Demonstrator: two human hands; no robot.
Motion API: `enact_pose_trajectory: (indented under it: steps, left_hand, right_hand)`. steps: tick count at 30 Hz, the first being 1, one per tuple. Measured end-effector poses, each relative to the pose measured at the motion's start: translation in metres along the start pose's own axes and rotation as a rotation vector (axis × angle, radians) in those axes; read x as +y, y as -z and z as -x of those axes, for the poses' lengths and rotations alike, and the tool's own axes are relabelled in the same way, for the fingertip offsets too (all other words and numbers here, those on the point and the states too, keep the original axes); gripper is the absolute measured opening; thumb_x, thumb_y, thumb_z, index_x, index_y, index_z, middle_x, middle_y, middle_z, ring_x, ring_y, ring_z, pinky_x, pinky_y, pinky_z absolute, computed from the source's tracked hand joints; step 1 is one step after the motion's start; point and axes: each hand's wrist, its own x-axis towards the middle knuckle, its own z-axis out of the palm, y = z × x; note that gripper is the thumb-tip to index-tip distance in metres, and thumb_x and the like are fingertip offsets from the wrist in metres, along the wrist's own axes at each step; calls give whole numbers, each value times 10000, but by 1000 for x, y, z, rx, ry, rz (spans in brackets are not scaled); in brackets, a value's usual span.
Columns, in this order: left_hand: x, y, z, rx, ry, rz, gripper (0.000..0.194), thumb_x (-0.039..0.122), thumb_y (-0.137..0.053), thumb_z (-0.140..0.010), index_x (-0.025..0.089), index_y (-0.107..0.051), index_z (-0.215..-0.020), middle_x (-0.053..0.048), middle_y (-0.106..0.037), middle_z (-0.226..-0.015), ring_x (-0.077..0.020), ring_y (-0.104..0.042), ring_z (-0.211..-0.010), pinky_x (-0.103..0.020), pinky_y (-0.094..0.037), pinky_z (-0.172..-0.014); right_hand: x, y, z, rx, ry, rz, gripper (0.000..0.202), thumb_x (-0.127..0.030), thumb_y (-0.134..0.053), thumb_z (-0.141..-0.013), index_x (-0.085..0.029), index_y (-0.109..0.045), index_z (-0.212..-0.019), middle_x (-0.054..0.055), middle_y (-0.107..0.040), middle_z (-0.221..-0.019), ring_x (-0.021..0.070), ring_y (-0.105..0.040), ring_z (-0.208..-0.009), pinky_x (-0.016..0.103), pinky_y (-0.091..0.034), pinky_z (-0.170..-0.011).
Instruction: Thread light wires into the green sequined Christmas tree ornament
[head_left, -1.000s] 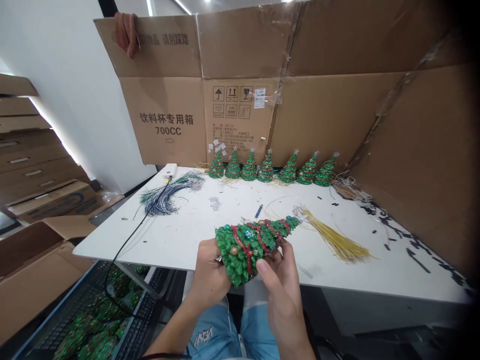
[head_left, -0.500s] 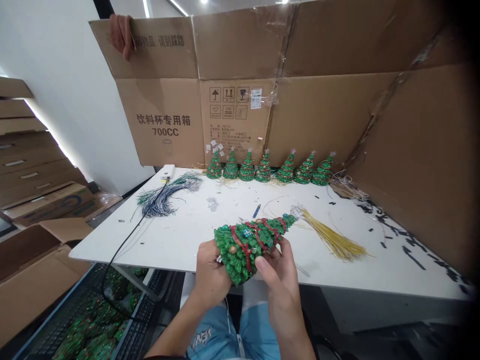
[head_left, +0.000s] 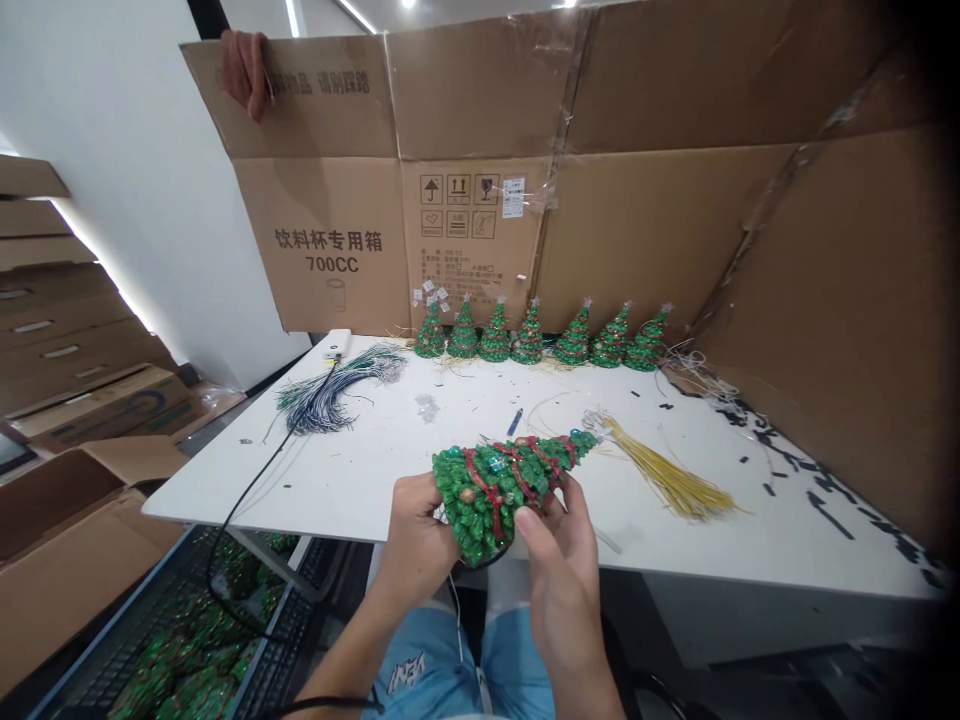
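A green glittery Christmas tree figure (head_left: 499,490) with red garland lies tilted on its side above the table's front edge, its tip pointing right. My right hand (head_left: 562,560) is wrapped round its lower side, thumb on the front. At the tree's base, on the left, is my left hand (head_left: 420,530), closed, with its fingertips hidden behind or inside the base; what they pinch I cannot make out. Just beyond the tree's tip lies a bundle of yellow wires (head_left: 667,470) with clear ends.
Several small trees (head_left: 528,335) stand along the cardboard wall (head_left: 465,110). Dark and green wires (head_left: 326,395) lie at left under a black cable. A blue pen-like tool (head_left: 514,422) lies mid-table (head_left: 375,480). A crate of trees (head_left: 262,620) sits below left.
The tree has shifted very slightly to the right in the view. My left hand has moved a little at the base; my right hand keeps its hold.
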Motion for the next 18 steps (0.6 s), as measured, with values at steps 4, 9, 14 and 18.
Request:
enact_pose_trajectory:
  steps: [4,9,14,18]
  left_hand:
    - [0,-4,3,18,-16,25,235,242,-747,-875,168,-708,-656,25,-614,-590,-108,-489,-564,-217,-439,-612]
    - [-4,-8,5,29,-22,88,161,241,-721,-903,187,-769,-759,-5,-719,-701,-138,-601,-635,-240,-469,-655]
    - [-5,-10,4,47,-1,125,137,238,-739,-893,191,-792,-776,-11,-747,-735,-144,-625,-642,-247,-477,-653]
    - [-2,-7,2,19,27,95,148,252,-747,-884,183,-786,-759,-2,-738,-715,-127,-572,-600,-239,-466,-626]
  right_hand:
    - [1,-1,-1,-27,5,29,659,-408,-794,-822,-273,-520,-1406,106,-709,-1290,296,-664,-1173,465,-469,-1067]
    - [3,0,-3,-67,5,33,676,-415,-786,-823,-284,-506,-1424,102,-692,-1332,295,-656,-1201,460,-452,-1085]
    - [4,0,-5,-60,-7,32,672,-413,-797,-811,-276,-523,-1409,106,-696,-1324,300,-658,-1191,471,-459,-1073]
    - [8,1,-3,-36,-8,7,664,-396,-801,-812,-274,-524,-1403,103,-708,-1295,296,-664,-1182,475,-465,-1074]
